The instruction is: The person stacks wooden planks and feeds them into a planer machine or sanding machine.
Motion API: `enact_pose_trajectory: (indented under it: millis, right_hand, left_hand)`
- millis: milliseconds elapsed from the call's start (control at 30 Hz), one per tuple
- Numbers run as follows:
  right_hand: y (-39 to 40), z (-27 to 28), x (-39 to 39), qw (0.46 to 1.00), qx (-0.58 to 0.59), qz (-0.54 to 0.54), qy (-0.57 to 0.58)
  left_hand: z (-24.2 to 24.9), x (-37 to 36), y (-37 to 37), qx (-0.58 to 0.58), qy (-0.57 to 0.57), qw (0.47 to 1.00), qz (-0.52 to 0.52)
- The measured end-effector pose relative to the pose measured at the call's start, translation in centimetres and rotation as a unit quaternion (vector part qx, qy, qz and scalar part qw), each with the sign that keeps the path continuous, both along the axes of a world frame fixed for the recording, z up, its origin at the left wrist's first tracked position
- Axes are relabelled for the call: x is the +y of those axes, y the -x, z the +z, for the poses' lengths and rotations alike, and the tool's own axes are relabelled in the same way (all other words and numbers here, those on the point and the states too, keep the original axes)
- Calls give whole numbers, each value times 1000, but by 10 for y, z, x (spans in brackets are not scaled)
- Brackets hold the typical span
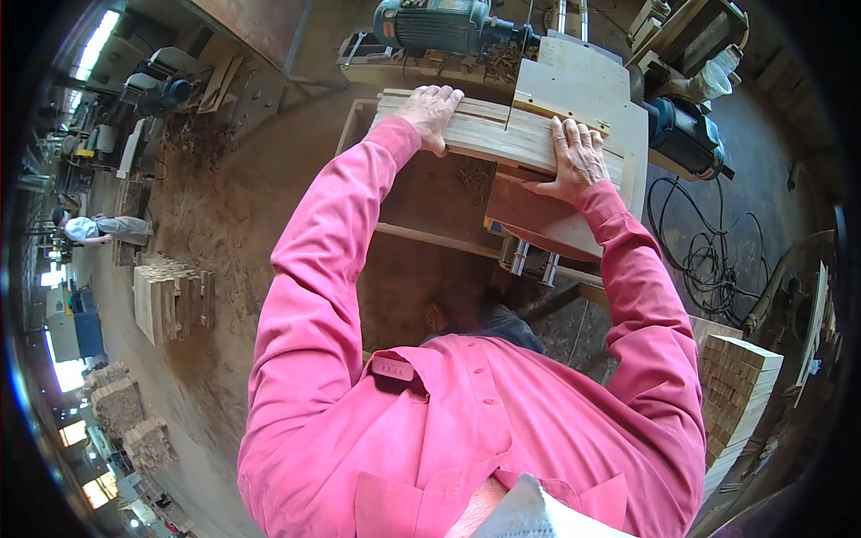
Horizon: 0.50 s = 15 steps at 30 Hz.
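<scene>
Stacked wood pieces (170,300) are standing on the floor. The left hand (430,117) is clasping layered boards (489,134), fingers together, alongside a pale machine plate (560,85). The right hand (578,160) is resting on them, fingers slightly spread. A dark-blue motor (687,139) is sitting beyond.

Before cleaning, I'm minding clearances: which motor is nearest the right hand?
The motor at picture right; the other motor, at top, is nearer the left hand.
</scene>
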State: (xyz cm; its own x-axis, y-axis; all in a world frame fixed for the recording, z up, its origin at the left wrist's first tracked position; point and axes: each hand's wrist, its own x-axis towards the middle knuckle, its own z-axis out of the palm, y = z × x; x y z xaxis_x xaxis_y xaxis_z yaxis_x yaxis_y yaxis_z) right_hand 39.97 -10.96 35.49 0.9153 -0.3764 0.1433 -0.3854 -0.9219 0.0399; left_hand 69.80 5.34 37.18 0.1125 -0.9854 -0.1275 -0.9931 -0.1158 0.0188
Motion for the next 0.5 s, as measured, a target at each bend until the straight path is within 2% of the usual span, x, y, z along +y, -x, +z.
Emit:
enact_pose_trajectory:
  millis: [100, 167, 367, 433, 500]
  right_hand:
    - [1, -1, -3, 1000, 11, -14, -19]
    - [4, -13, -8, 1000, -23, 8, -15]
    - [6, -9, -20, 998, -46, 16, -31]
    - [2, 0, -31, 993, -8, 28, -113]
    - [-2, -4, -41, 994, -24, 34, -104]
  left_hand:
    - [-1, -1, 0, 12, 0, 1000, -4]
    - [-1, -6, 3, -8, -21, 1000, -1]
    - [-11, -3, 1, -6, 21, 999, -27]
    - [-9, -2, 2, 1, 22, 1000, -18]
    - [-8, -1, 4, 18, 15, 1000, -17]
